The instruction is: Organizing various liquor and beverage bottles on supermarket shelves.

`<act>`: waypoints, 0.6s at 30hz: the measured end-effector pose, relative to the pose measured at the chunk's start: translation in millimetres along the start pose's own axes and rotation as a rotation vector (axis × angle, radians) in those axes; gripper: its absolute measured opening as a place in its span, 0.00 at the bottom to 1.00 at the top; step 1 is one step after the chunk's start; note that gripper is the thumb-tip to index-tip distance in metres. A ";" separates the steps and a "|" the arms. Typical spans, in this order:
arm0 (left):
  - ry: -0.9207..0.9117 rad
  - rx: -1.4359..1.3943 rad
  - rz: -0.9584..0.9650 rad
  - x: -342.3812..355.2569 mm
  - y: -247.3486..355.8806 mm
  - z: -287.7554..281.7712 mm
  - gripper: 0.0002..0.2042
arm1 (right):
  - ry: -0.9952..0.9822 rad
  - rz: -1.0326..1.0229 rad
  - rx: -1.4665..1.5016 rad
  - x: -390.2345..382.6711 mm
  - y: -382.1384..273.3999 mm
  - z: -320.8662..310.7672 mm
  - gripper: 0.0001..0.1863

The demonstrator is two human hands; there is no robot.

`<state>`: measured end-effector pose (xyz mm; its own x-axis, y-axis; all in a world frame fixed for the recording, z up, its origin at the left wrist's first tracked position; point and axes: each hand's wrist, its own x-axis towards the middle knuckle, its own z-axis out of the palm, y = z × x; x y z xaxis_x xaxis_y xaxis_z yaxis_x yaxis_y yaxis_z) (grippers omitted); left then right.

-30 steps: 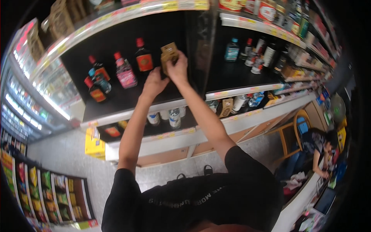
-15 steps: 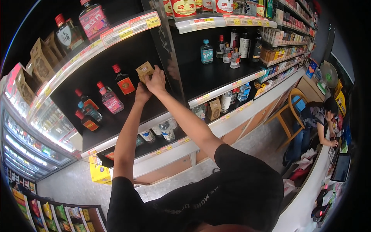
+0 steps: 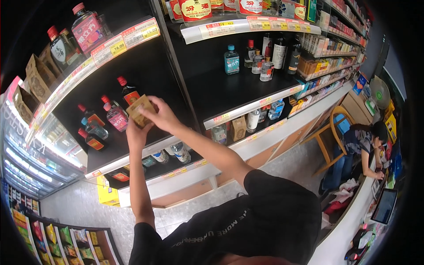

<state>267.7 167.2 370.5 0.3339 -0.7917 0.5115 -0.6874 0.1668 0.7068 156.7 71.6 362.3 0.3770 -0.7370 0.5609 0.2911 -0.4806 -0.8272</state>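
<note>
A small brown cardboard box [image 3: 139, 112] is held in front of the left black shelf [image 3: 145, 62]. My left hand [image 3: 137, 133] grips it from below, fingers closed round its lower end. My right hand [image 3: 163, 116] is closed on its right side, with fingers over the upper face. Just behind the box stands a red-capped bottle with an orange label [image 3: 129, 92], partly covered by it. Left of the box are a pink-labelled bottle [image 3: 116, 120], a blue-capped clear bottle [image 3: 98, 129] and a dark red-capped bottle [image 3: 93, 141].
Above runs a shelf edge with price tags [image 3: 119, 46], bearing bottles and brown boxes. An upright divider [image 3: 179, 70] separates the right-hand shelf [image 3: 212, 84] with its bottles. At far right a person [image 3: 360, 145] leans on a counter beside a wooden chair [image 3: 329, 139].
Both hands have brought the box leftward and down, away from the divider and nearer to me. The view has shifted slightly. The bottles keep their places on the shelf.
</note>
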 end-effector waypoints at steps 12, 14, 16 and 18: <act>0.160 -0.296 -0.159 -141.0 90.3 71.2 0.23 | -0.261 -0.370 -0.064 -94.6 -90.3 -106.8 0.29; 0.099 -0.304 -0.186 -147.2 109.1 96.2 0.24 | -0.227 -0.377 -0.072 -102.2 -89.0 -138.5 0.29; 0.021 -0.319 -0.167 -137.6 127.3 116.1 0.26 | -0.161 -0.358 -0.047 -103.0 -87.4 -166.6 0.29; -0.037 -0.358 -0.107 -115.8 144.5 146.3 0.28 | -0.100 -0.304 -0.104 -98.6 -87.1 -205.3 0.27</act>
<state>35.3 197.0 341.9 0.3633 -0.8355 0.4123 -0.3786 0.2719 0.8847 -86.3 88.6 372.2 0.3724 -0.5044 0.7790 0.3142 -0.7213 -0.6173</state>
